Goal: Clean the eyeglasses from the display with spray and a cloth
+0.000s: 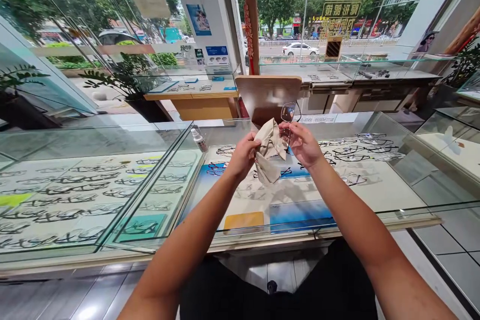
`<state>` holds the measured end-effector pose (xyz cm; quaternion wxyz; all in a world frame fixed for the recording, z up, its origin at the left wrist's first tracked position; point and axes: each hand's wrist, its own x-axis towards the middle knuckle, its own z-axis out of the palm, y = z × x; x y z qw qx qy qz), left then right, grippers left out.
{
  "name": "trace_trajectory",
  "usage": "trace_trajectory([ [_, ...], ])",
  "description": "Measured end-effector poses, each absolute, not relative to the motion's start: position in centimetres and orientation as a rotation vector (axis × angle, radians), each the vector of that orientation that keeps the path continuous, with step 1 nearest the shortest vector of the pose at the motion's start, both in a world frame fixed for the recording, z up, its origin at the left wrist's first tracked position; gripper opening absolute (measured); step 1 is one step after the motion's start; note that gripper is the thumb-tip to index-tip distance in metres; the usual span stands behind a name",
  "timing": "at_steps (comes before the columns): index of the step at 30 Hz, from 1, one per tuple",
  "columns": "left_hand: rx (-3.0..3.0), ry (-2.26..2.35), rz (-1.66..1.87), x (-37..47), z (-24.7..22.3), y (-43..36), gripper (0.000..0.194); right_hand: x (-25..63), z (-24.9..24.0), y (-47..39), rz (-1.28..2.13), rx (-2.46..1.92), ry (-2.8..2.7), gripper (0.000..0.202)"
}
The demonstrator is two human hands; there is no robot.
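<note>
Above the glass display case, my left hand [243, 156] is closed on a beige cleaning cloth [268, 146], which hangs down in loose folds. My right hand [303, 144] pinches a pair of thin-framed eyeglasses [288, 112], held up on edge with one lens above the fingers. The cloth's right edge comes close to the lower part of the glasses; whether it touches a lens I cannot tell. To the left of the cloth, a small white spray bottle [199, 140] stands on the case.
Several eyeglass frames [348, 151] lie in the display case [232, 200] under my hands, with a yellow card [244, 221] near its front edge. Another glass case [75, 190] adjoins it on the left. Across the counter is a wooden chair back [262, 94].
</note>
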<state>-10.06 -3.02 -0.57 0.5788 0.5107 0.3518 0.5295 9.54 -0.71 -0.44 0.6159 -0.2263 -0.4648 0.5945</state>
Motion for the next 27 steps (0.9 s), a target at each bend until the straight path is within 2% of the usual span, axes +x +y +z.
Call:
trace_trajectory([
  [4, 1.132, 0.815, 1.192, -9.6, -0.4, -3.6, 0.037, 9.6, -0.4, -0.8, 1.372, -0.538, -1.069, 0.027],
  [10, 1.211, 0.791, 1.181, -9.2, -0.7, -3.8, 0.055, 9.9, -0.2, -1.0, 1.459, -0.515, -1.060, 0.030],
  [15, 1.295, 0.769, 1.151, -9.1, -1.4, -3.9, 0.033, 9.5, -0.4, -1.4, 1.466, -0.586, -1.087, 0.033],
  [20, 1.275, 0.734, 1.145, -8.9, -1.9, -4.1, 0.052, 8.8, -0.2, -2.2, 1.526, -0.572, -1.106, 0.033],
  [27, 1.302, 0.594, 0.990, -9.5, -1.7, -4.2, 0.065, 8.5, -0.3, -2.5, 1.509, -0.544, -1.129, 0.033],
])
